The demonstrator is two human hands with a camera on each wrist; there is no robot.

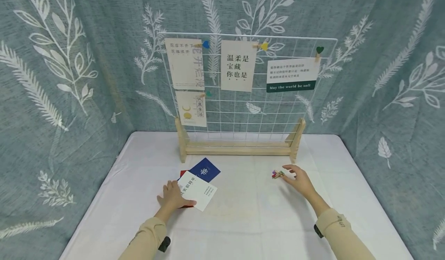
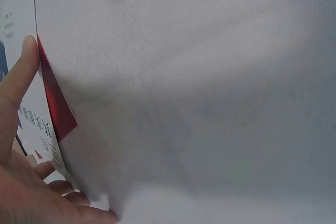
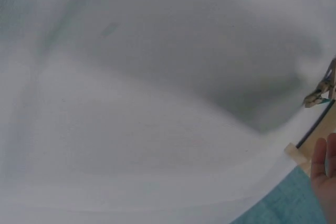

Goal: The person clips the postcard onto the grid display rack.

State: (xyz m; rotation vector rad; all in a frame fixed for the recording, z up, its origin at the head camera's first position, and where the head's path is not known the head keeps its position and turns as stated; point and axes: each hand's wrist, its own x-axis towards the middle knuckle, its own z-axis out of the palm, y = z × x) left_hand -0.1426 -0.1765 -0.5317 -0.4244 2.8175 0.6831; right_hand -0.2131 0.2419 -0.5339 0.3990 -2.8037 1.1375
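My left hand (image 1: 172, 195) grips the left edge of a white card (image 1: 201, 194) printed with Chinese characters. Its thumb lies on the card's face in the left wrist view, and the other fingers are at the edge. Under that card show a red card (image 2: 58, 100) and a dark blue card (image 1: 206, 170). My right hand (image 1: 299, 179) is at a small cluster of wooden clothespins (image 1: 277, 174) with coloured ends. The thumb is right beside them and the index finger stands apart above. Only part of that hand (image 3: 324, 169) enters the right wrist view, fingers fairly straight.
Behind the hands stands a white wire grid (image 1: 236, 117) on a wooden base (image 1: 238, 150). Clothespins with heart ends, such as a dark green heart (image 1: 320, 49), hold several cards on it, including a "May the world be soft" card (image 1: 292, 74). A patterned curtain (image 1: 114, 59) surrounds the white table (image 1: 243, 221).
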